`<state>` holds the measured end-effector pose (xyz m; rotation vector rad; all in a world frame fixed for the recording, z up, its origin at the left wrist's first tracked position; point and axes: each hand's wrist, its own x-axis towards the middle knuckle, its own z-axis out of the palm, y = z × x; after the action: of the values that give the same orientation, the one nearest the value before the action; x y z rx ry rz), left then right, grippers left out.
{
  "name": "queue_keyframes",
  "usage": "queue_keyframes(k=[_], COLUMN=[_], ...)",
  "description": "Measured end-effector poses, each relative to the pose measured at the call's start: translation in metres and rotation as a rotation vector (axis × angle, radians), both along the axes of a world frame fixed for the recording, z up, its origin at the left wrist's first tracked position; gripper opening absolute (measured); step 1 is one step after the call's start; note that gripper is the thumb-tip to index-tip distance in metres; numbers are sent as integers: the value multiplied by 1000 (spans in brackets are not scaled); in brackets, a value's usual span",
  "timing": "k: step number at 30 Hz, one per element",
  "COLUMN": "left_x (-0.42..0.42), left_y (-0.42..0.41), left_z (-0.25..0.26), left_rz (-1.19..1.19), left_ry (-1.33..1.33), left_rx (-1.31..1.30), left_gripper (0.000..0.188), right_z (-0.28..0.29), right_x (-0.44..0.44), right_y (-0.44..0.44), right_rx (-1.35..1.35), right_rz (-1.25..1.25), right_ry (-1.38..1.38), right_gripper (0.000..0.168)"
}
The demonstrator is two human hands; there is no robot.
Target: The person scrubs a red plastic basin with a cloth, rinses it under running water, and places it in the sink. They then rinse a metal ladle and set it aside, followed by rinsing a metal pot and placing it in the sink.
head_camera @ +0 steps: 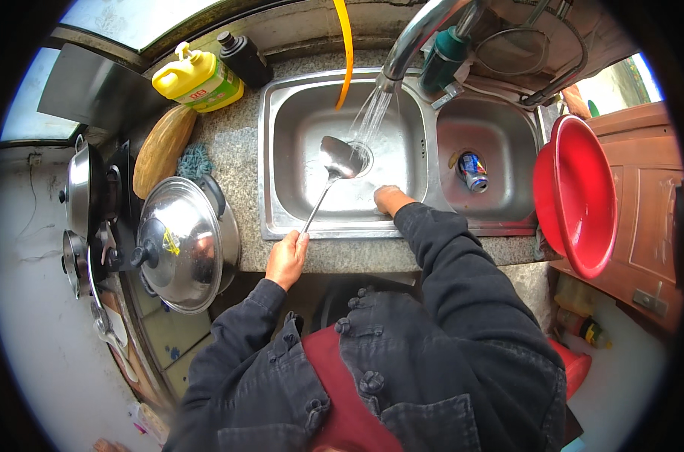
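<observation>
My left hand [287,259] grips the handle of a metal wok spatula [340,159] at the sink's front edge. The spatula's blade is over the large basin of a stainless steel sink [297,192], beside the drain strainer [364,159]. Water [375,113] runs from the chrome faucet [395,65] past the blade towards the drain. Low in the same basin, near its front right corner, is my right hand [391,199]. Its fingers are hidden, so I cannot tell whether it holds anything.
A crushed can [473,170] lies in the small basin. A red plastic basin [593,198] leans at the right. On the left stand a lidded steel pot [181,243], a long tan gourd [162,150], a yellow detergent jug [198,79] and a dark bottle [245,59]. A yellow hose [345,51] hangs over the sink.
</observation>
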<state>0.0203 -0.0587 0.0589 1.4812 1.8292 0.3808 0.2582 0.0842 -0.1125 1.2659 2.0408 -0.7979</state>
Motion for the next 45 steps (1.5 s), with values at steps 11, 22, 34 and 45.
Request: queue_keyframes(k=[11,22,34,45], left_x=[19,39,38,28], left_y=[12,3,-11,-5], left_z=[12,36,28,21], left_rz=[-145,-279,-335,-161], left_ry=[135,290,252,94], left_rx=[-10,124,204,56], left_gripper=[34,31,30,34], right_z=[145,127,142,124], right_x=[-6,-4,5,-34], right_y=[-12,32,52,-30], right_rx=[576,366,342,930], right_rz=[-759,-1086,-977,-888], right_ry=[1328,1072,727,1034], right_gripper=[43,36,38,26])
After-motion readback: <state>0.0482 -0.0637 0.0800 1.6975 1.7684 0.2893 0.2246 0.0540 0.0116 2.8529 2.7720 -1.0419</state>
